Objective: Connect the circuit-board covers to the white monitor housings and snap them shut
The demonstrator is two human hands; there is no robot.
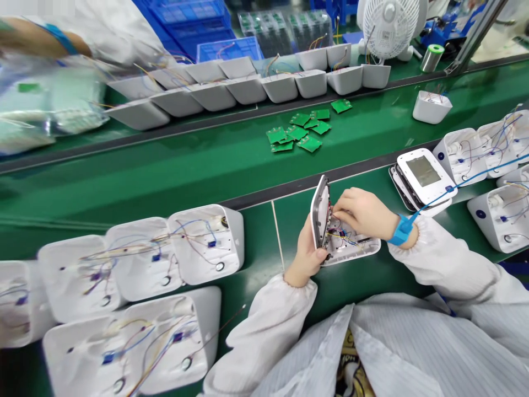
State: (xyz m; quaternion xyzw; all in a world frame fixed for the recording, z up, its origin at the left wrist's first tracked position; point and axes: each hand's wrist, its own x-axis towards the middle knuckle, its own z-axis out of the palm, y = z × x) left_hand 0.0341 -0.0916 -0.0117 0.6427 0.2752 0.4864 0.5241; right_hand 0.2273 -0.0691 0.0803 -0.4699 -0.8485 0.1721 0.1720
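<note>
My left hand (306,251) grips a white front panel (319,212), tilted up on edge over an open white housing (351,255) with coloured wires inside. The fingers of my right hand (359,212) are pinched together at the wired inner side of the panel; what they hold is too small to name. A blue strap (400,230) is around my right wrist. To the right, a panel with a grey display (425,171) lies on a stack of similar panels.
Open wired housings (206,242) stand at left, others (463,154) at right. Green circuit boards (297,132) lie on the belt (185,160). Behind are a row of housings (210,96), a fan (388,27), a solder spool (432,58) and another person's arm (119,33).
</note>
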